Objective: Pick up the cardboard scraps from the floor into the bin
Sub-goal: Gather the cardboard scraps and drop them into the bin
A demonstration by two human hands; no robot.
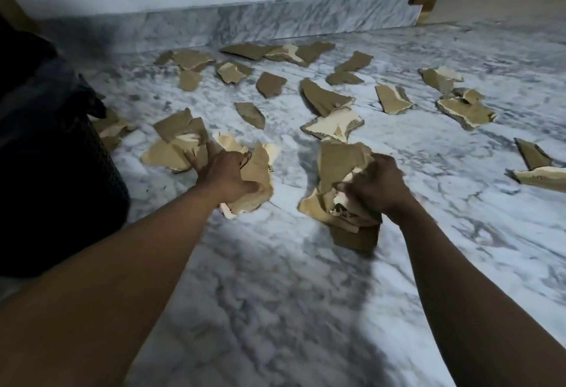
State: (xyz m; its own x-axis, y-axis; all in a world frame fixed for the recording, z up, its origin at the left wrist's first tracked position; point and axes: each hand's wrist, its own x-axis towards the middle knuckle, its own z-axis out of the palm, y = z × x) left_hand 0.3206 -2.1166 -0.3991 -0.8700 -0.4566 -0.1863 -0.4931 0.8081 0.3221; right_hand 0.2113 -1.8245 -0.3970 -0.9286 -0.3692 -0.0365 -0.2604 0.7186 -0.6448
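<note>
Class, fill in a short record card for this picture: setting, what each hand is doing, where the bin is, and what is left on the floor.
setting: marble floor beside a white wall
left hand: left hand gripping a bunch of cardboard scraps
right hand: right hand clutching a crumpled wad of scraps
bin: dark bin at the person's left
left on floor: many loose scraps, spread toward the wall

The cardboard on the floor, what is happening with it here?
A person is gathering torn cardboard scraps off the marble floor. The left hand clutches a few pieces and the right hand grips a crumpled bunch. Many scraps still lie scattered toward the wall. A dark bin stands at the left.
</note>
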